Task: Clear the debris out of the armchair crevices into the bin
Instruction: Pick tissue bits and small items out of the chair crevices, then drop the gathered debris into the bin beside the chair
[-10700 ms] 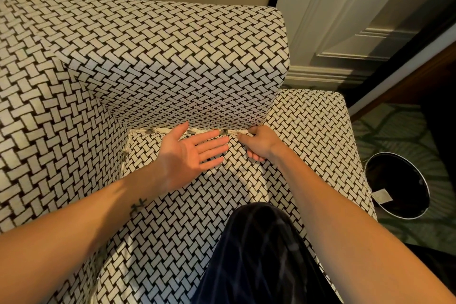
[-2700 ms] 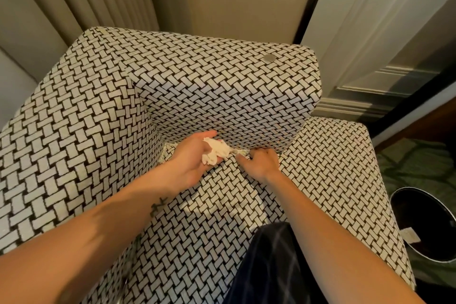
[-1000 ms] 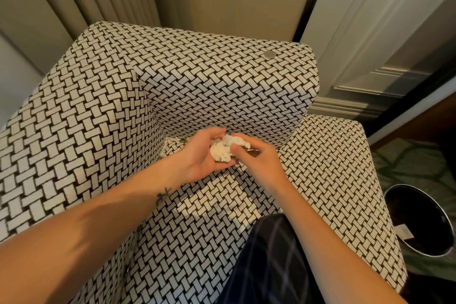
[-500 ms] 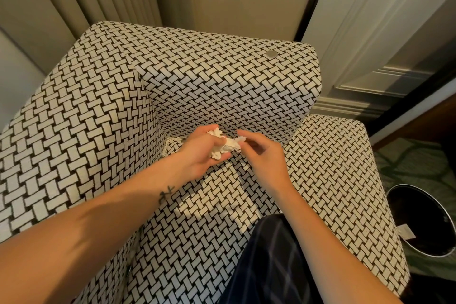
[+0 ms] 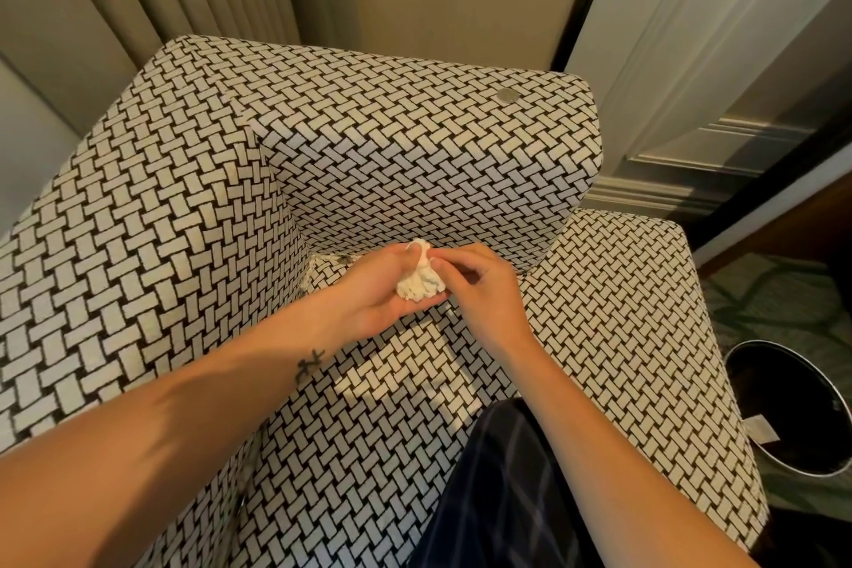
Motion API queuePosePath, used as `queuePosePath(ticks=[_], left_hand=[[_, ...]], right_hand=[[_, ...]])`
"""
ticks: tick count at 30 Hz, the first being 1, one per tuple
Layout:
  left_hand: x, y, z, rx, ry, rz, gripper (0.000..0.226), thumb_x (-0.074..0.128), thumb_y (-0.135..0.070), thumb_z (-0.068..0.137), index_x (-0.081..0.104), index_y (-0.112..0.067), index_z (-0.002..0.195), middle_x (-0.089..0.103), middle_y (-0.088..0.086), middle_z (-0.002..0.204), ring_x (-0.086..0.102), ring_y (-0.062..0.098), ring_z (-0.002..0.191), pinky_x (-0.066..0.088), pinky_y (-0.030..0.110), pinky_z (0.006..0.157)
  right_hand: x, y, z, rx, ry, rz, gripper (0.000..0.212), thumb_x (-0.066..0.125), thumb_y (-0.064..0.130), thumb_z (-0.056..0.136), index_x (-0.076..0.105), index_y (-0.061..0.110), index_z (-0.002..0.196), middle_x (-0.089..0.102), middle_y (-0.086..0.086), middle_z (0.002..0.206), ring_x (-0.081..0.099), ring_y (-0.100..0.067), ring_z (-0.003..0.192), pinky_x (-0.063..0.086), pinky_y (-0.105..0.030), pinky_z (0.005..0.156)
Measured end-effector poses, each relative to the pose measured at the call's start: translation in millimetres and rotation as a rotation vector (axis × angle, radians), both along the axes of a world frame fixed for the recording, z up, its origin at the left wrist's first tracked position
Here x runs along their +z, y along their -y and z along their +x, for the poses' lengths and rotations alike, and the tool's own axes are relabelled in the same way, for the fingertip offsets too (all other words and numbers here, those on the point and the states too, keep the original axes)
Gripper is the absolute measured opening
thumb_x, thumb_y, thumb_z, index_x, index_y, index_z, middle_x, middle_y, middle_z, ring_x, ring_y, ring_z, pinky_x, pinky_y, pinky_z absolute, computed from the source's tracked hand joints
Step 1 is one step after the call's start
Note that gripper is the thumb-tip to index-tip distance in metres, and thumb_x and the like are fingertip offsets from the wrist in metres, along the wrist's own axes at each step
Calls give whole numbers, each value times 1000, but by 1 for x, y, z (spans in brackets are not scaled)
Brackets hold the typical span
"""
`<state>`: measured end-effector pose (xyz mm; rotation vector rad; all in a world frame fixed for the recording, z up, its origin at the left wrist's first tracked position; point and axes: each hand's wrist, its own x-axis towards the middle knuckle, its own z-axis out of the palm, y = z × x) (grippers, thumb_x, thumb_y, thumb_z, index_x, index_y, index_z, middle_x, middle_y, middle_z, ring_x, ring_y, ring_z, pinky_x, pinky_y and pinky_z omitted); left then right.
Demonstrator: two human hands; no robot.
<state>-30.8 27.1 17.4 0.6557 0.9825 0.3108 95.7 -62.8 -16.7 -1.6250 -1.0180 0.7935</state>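
Observation:
The armchair (image 5: 415, 161) is covered in black-and-white woven fabric. Over the back crevice of its seat, my left hand (image 5: 378, 291) lies palm up and cups a crumpled white tissue wad (image 5: 420, 280). My right hand (image 5: 479, 286) pinches the top of the same wad with its fingertips. A few small dark bits (image 5: 343, 259) show in the crevice just left of my hands. The round black bin (image 5: 793, 406) with a shiny rim stands on the floor at the chair's right side.
A small round coin-like disc (image 5: 507, 95) lies on top of the chair back. My knee in dark checked trousers (image 5: 498, 489) rests on the seat. Curtains hang behind on the left and a white panelled door is on the right. A paper scrap (image 5: 760, 429) lies in the bin.
The tissue wad came out of the back crevice into my left palm. My right hand has moved from the crevice onto the wad and now pinches its top.

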Motion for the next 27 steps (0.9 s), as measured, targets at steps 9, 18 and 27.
queuePosePath(ticks=[9, 18, 27], left_hand=[[4, 13, 5, -65, -59, 139, 24, 57, -5, 100, 61, -9, 123, 72, 18, 117, 72, 31, 106, 63, 39, 82], [4, 77, 53, -147, 2, 199, 34, 56, -16, 102, 58, -7, 134, 71, 18, 122, 69, 23, 93, 56, 36, 81], [22, 150, 159, -275, 162, 57, 56, 38, 10, 85, 50, 4, 139, 56, 29, 140, 50, 43, 136, 36, 55, 118]], right_hand=[[5, 23, 9, -80, -205, 2, 21, 63, 17, 99, 72, 19, 119, 74, -1, 103, 68, -14, 92, 58, -26, 79], [25, 90, 37, -129, -106, -71, 28, 56, 26, 103, 66, 22, 129, 68, 5, 118, 66, -12, 103, 57, -25, 86], [48, 178, 131, -434, -72, -54, 29, 59, 5, 99, 69, 15, 124, 63, 1, 129, 59, -7, 109, 48, -7, 76]])
